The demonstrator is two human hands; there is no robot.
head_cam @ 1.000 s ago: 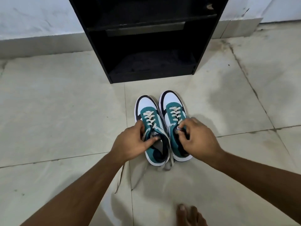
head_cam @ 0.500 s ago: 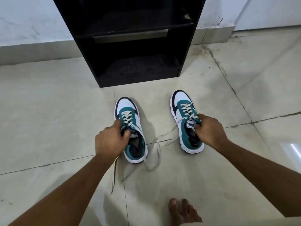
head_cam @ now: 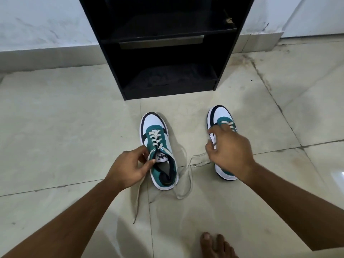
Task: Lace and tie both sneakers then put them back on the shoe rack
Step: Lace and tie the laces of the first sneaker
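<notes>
**Two sneakers on the tile floor, laces loose, one hand at each**

A black shoe rack (head_cam: 163,53) stands against the wall at the far edge of the floor (head_cam: 65,118), its shelves dark. A bare foot (head_cam: 216,245) shows at the near edge. Nothing lies between the shoes and the rack.

The left sneaker (head_cam: 158,149) sits toe-first toward the rack's lower shelf, in front of its left half. The right sneaker (head_cam: 221,127) sits well apart from it, in front of the rack's right corner. Loose lace ends (head_cam: 183,185) trail over the tiles between the two shoes, and another runs back under the left forearm.

The left hand (head_cam: 128,168) is beside the left sneaker's tongue, thumb and fingers pinched on a lace at the top eyelets. The right hand (head_cam: 230,151) hovers palm-down over the right sneaker, hiding its middle; its fingers are spread and loosely curled, holding nothing that can be seen.
</notes>
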